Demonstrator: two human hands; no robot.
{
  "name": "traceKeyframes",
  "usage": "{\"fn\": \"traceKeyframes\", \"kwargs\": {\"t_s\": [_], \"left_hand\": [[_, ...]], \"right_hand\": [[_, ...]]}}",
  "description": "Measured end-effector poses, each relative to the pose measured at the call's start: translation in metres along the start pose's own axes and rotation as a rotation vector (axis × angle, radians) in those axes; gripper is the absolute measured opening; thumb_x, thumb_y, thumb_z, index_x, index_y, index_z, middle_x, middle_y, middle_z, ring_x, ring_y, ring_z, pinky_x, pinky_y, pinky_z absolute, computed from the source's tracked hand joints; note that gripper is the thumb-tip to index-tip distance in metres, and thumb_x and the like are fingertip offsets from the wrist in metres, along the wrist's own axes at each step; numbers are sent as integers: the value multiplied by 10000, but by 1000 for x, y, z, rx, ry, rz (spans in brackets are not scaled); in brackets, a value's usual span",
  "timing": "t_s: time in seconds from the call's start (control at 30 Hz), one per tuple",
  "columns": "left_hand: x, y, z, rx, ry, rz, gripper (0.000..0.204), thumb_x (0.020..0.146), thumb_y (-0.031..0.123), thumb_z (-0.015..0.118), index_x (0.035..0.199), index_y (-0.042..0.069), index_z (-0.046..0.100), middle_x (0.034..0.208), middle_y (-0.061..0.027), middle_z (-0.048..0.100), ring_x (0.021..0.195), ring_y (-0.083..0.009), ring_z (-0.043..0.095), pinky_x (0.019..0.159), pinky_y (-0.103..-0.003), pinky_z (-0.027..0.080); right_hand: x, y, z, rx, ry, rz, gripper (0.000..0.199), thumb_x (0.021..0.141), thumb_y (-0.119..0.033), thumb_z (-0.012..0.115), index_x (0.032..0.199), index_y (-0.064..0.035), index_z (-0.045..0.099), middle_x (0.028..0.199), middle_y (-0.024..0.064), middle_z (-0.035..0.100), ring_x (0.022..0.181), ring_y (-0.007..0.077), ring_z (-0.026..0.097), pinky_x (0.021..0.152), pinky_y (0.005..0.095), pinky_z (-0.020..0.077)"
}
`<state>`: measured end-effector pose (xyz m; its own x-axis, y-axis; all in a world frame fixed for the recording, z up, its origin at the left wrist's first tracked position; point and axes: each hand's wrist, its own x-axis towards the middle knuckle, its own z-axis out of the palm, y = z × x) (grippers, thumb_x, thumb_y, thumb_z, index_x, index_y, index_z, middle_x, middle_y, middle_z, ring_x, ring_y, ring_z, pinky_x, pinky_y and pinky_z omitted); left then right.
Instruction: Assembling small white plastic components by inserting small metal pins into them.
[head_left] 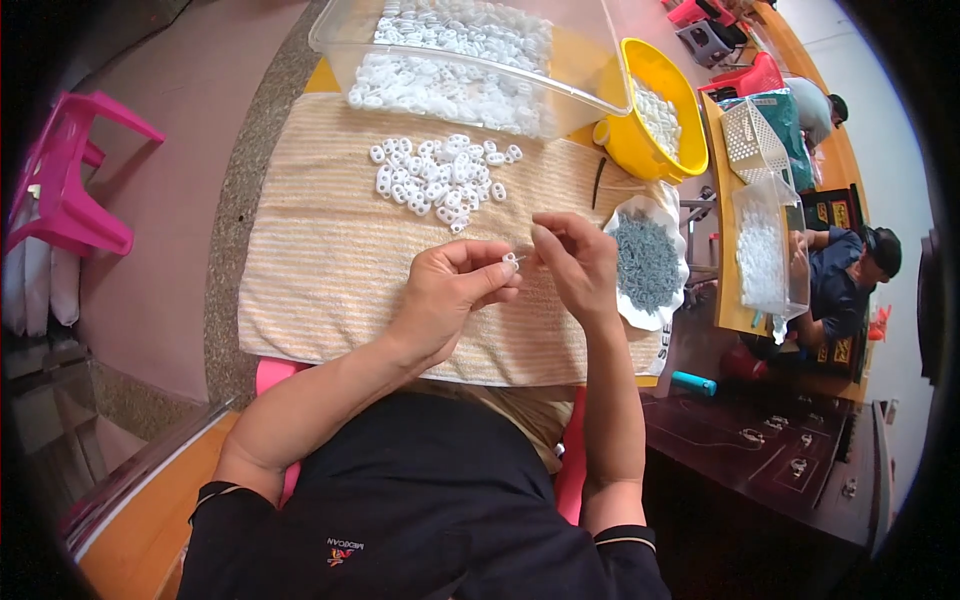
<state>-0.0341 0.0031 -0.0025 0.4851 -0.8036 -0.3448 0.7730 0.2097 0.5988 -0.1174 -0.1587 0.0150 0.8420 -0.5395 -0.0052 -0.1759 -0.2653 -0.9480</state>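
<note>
Small white plastic ring [511, 261], pinched upright betw. fingertips over striped towel.

The surface [315, 82] shows only as slivers of yellow at the far edge, since a beige striped towel [330, 260] is spread flat over nearly all of it. A loose heap of small white plastic pieces [443, 180] lies on the towel's far half. Beyond it, a clear plastic tub [590, 60] holding many more white pieces stands over the towel's far edge. Just beside the tub's right end stands a yellow bowl [680, 110], also holding white pieces. Near the towel's right edge rests a white dish [632, 215] filled with small grey metal pieces, with a thin dark stick [598, 182] lying between it and the bowl.
</note>
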Motion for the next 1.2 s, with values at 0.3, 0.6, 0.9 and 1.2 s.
{"fn": "traceKeyframes", "kwargs": {"t_s": [0.3,0.6,0.9,1.2], "left_hand": [[3,7,0,-62,52,46,155,879,9,635,1033,-10,626,902,-74,662,812,-143,660,753,-253,565],[2,7,-1,-64,63,60,159,874,5,639,1032,-13,631,905,-72,660,813,-138,657,737,-242,561],[3,7,1,-72,49,65,160,872,10,639,1031,-11,628,901,-73,656,813,-140,653,742,-252,561],[2,8,6,-34,109,73,207,860,1,644,1061,-24,603,911,-92,657,807,-159,656,729,-264,557]], "right_hand": [[44,4,33,-824,106,-260,170,840,-172,663,959,-54,690,894,108,645,715,280,647,639,374,495],[40,8,36,-731,90,-273,130,813,-143,674,886,-35,670,869,117,649,724,280,647,648,372,496],[23,8,14,-726,125,-452,89,790,-102,664,872,-68,664,850,93,649,704,284,640,607,361,513],[23,12,9,-955,-53,-507,137,767,-132,626,903,-140,624,837,74,571,819,285,592,677,399,504]]}}
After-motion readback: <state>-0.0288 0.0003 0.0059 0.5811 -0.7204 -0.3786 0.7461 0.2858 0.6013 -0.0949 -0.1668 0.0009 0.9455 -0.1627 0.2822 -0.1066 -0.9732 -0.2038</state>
